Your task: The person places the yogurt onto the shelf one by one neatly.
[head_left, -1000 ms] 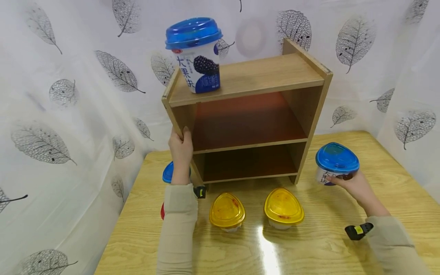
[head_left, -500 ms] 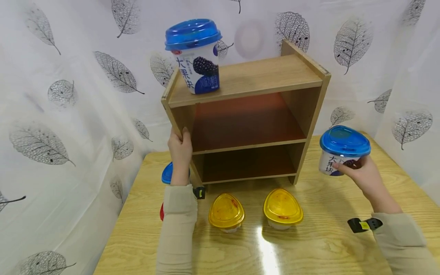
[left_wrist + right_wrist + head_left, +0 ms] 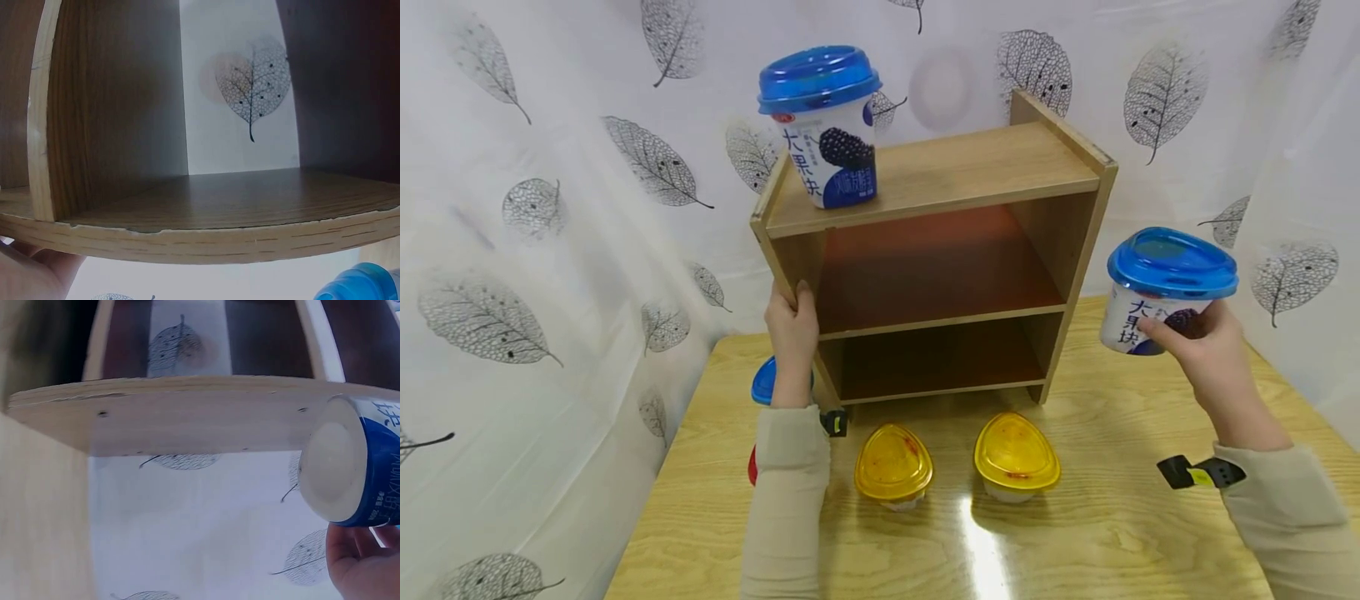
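My left hand (image 3: 793, 321) grips the left side panel of a small wooden shelf (image 3: 943, 321); in the left wrist view its fingers show only at the lower left, outside that panel. Raised above the table at the right, my right hand (image 3: 1213, 358) holds a blackberry yogurt cup (image 3: 1131, 321) with a blue lid, thumb on the printed front. The right wrist view shows the cup's white base (image 3: 334, 465) near the shelf's side panel (image 3: 206, 419). Another blue-lidded yogurt cup (image 3: 842, 158) stands on the shelf's top board, at its left end.
Two cups with yellow lids, a left one (image 3: 893, 462) and a right one (image 3: 1017, 454), stand on the wooden table (image 3: 1120, 533) before the shelf. A blue lid (image 3: 764, 382) and a red lid (image 3: 752, 467) show partly behind my left arm. A leaf-patterned curtain (image 3: 587, 250) hangs behind.
My right hand has lifted the yogurt cup up off the table and slightly to the right. My left hand stays on the shelf's side.
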`<state>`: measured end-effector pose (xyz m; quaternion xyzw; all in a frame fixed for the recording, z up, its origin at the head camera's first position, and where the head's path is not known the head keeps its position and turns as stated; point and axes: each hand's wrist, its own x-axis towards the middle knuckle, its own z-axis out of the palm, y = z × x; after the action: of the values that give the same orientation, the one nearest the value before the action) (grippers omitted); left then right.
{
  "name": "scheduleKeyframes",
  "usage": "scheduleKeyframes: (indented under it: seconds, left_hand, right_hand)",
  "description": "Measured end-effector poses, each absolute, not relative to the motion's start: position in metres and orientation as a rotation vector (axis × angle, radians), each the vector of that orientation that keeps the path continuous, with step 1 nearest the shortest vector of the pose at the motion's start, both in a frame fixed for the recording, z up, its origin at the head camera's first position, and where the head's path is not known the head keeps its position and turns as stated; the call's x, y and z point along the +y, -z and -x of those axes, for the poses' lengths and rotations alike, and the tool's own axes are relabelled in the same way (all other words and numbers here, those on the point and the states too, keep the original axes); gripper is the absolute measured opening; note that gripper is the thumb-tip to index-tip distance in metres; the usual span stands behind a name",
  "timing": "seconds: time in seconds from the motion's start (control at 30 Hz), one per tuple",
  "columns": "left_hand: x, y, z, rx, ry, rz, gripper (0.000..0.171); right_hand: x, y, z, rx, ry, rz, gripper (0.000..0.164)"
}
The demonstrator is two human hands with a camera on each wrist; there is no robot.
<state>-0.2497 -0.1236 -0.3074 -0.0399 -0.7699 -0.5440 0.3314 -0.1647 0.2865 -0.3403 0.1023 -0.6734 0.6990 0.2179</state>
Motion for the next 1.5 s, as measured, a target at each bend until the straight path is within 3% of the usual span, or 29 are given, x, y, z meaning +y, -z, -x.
scheduleKeyframes:
  seconds: [1.5]
  left_hand:
    - [-0.125, 0.31, 0.252, -2.013, 1.428, 0.129, 0.027]
  right_hand:
    - [0.245, 0.196, 0.175, -1.569, -1.811, -0.415, 0.05]
